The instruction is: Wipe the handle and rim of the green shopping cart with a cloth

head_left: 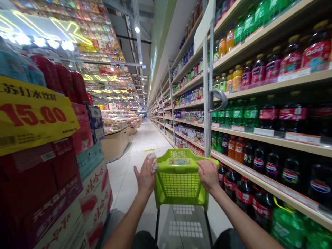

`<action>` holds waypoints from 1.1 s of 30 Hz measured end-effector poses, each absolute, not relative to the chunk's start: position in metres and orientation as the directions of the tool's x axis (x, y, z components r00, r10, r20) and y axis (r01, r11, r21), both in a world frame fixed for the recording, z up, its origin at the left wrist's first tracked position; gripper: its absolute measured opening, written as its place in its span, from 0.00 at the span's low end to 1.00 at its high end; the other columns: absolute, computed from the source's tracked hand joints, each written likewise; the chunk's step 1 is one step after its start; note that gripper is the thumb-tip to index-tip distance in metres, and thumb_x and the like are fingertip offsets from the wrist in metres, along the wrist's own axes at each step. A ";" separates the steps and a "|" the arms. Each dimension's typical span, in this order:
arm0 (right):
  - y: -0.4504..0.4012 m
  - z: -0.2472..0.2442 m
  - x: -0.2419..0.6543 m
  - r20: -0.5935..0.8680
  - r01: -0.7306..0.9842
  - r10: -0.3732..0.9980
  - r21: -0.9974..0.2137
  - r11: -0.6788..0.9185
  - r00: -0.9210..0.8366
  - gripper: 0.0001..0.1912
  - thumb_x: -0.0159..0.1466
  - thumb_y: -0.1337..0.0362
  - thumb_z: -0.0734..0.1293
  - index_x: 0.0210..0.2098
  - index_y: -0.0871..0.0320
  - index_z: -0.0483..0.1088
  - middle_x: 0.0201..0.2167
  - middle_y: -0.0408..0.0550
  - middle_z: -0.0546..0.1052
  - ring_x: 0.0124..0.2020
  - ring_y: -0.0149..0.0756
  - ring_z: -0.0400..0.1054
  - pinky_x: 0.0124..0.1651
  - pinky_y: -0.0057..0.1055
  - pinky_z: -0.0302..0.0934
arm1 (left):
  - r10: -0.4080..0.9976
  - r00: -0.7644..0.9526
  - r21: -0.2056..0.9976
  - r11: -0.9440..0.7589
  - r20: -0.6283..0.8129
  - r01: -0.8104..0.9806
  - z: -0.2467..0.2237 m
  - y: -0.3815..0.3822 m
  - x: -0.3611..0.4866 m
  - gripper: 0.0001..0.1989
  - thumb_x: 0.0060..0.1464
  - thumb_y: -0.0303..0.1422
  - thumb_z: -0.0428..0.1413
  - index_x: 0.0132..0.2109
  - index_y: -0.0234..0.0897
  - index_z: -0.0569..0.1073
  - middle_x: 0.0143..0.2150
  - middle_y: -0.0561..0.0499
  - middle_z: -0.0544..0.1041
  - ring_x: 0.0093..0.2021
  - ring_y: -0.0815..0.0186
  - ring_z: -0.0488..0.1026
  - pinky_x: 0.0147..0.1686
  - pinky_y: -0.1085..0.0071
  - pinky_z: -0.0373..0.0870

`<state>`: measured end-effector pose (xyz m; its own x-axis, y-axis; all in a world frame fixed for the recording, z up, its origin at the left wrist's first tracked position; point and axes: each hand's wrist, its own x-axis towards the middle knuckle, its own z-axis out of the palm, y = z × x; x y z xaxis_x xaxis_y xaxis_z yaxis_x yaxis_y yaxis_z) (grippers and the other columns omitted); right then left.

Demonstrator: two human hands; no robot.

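Note:
A lime-green shopping cart (181, 200) stands directly in front of me, with a small label panel (180, 161) in the middle of its handle. My right hand (209, 175) is wrapped over the right end of the handle. At the left end, my left hand (145, 177) presses a crumpled white tissue (154, 162) against the handle's side. Its thumb sticks out to the left, and the fingertips are partly hidden by the tissue. Through the cart's grid I see no goods.
Shelves of drink bottles (251, 112) line the right side, with a grey metal post and hook (218, 98) jutting out. Stacked drink cartons (93, 193) under a yellow price sign (36, 116) stand close on the left. A tiled aisle (147, 135) runs ahead past rounded display bins (114, 143).

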<state>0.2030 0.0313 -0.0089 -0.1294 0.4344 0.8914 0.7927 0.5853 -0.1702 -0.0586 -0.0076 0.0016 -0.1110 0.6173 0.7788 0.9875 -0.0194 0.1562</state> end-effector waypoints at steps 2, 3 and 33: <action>0.032 -0.009 0.203 0.892 0.794 0.433 -0.169 0.585 -0.129 0.15 0.60 0.66 0.53 0.38 0.57 0.69 0.37 0.47 0.73 0.42 0.37 0.62 0.50 0.39 0.46 | 0.649 0.009 0.096 -0.127 0.761 0.987 0.003 -0.008 -0.035 0.23 0.50 0.24 0.43 0.54 0.40 0.61 0.58 0.45 0.60 0.57 0.62 0.57 0.57 0.48 0.37; 0.032 -0.010 0.204 0.892 0.794 0.431 -0.163 0.585 -0.134 0.15 0.60 0.66 0.53 0.39 0.57 0.69 0.37 0.47 0.73 0.42 0.37 0.62 0.50 0.39 0.46 | 0.653 0.068 0.068 -0.181 0.754 0.981 0.005 -0.008 -0.020 0.23 0.50 0.24 0.44 0.54 0.41 0.61 0.59 0.46 0.59 0.58 0.62 0.56 0.57 0.49 0.37; 0.018 0.033 0.111 0.684 0.738 0.639 -0.218 0.639 -0.351 0.20 0.51 0.60 0.65 0.43 0.58 0.65 0.53 0.55 0.64 0.55 0.50 0.53 0.54 0.55 0.42 | 0.855 0.193 0.027 -0.235 0.481 0.972 0.024 -0.011 -0.034 0.38 0.38 0.43 0.57 0.57 0.35 0.56 0.57 0.41 0.61 0.58 0.54 0.54 0.57 0.49 0.41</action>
